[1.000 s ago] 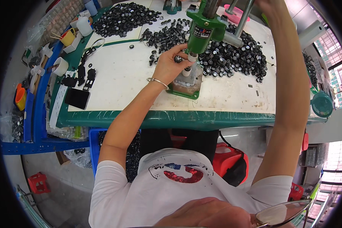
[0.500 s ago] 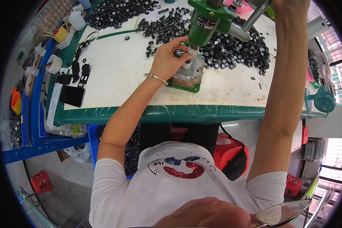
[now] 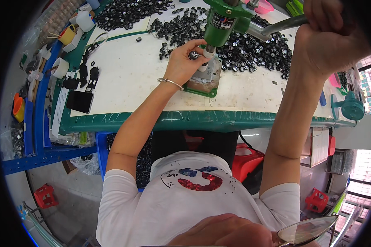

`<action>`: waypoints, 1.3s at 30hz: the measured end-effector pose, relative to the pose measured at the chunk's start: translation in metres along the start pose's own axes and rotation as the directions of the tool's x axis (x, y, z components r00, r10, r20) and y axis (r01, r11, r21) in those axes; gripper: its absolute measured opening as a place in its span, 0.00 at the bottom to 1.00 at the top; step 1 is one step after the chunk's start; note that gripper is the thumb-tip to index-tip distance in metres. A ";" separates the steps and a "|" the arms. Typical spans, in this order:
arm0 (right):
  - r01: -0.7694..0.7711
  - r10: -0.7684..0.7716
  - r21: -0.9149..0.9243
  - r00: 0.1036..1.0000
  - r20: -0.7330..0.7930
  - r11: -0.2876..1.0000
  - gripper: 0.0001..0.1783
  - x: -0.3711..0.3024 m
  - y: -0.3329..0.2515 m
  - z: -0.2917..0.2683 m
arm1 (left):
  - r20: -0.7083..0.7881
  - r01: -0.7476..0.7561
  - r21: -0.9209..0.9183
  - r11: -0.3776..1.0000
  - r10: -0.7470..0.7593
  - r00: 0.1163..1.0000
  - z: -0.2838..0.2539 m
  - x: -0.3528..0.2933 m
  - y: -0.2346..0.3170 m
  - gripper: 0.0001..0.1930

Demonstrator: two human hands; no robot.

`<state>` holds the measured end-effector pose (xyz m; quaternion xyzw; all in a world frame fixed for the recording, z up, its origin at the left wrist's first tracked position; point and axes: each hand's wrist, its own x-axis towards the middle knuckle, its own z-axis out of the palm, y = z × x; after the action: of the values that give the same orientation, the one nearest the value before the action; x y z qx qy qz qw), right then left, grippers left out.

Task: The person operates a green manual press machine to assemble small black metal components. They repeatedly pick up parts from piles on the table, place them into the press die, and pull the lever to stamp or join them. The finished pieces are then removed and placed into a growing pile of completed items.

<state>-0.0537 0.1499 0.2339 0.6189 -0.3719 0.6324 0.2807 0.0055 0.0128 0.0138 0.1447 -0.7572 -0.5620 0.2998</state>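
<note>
My left hand [image 3: 183, 61] is closed at the foot of a green hand press [image 3: 219, 26], pinching a small black toy wheel [image 3: 193, 55] with a silver hub. Its fingertips also reach round the white tip of the ram [image 3: 209, 53], over a white post [image 3: 203, 67] on the press base [image 3: 201, 87]. What sits between ram and post is mostly hidden by the fingers. At the upper right, my right hand [image 3: 332, 47] is wrapped round the end of the metal press lever [image 3: 284, 25].
Piles of black wheels lie behind the press [image 3: 253, 51] and at the back left [image 3: 130, 14]. Wheels on axles [image 3: 179, 31] lie between them. A black phone [image 3: 79, 101] rests at the table's left. A small teal fan [image 3: 352, 106] stands at the right edge.
My right hand has pulled the lever down and toward the right. More of the ram now shows below the press body. The left hand stays nearly where it was.
</note>
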 end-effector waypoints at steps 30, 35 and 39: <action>-0.912 0.930 -0.215 0.366 -0.037 0.350 0.17 -0.095 0.134 -0.116 | 0.004 0.340 0.794 0.503 -0.565 0.825 -0.235 -0.187 0.040 0.20; -0.700 0.917 -0.597 0.249 0.310 0.392 0.13 -0.180 0.105 -0.121 | 0.131 0.195 0.567 0.800 -0.321 0.938 -0.183 -0.107 0.016 0.11; -0.407 0.842 -0.746 0.371 0.392 0.527 0.11 -0.232 0.100 -0.118 | 0.102 0.088 0.427 0.900 -0.144 0.984 -0.121 -0.036 -0.038 0.11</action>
<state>-0.1852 0.2137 -0.0033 0.5052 -0.8230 0.2596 -0.0089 0.1040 -0.0723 -0.0091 0.2137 -0.8685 -0.4107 0.1772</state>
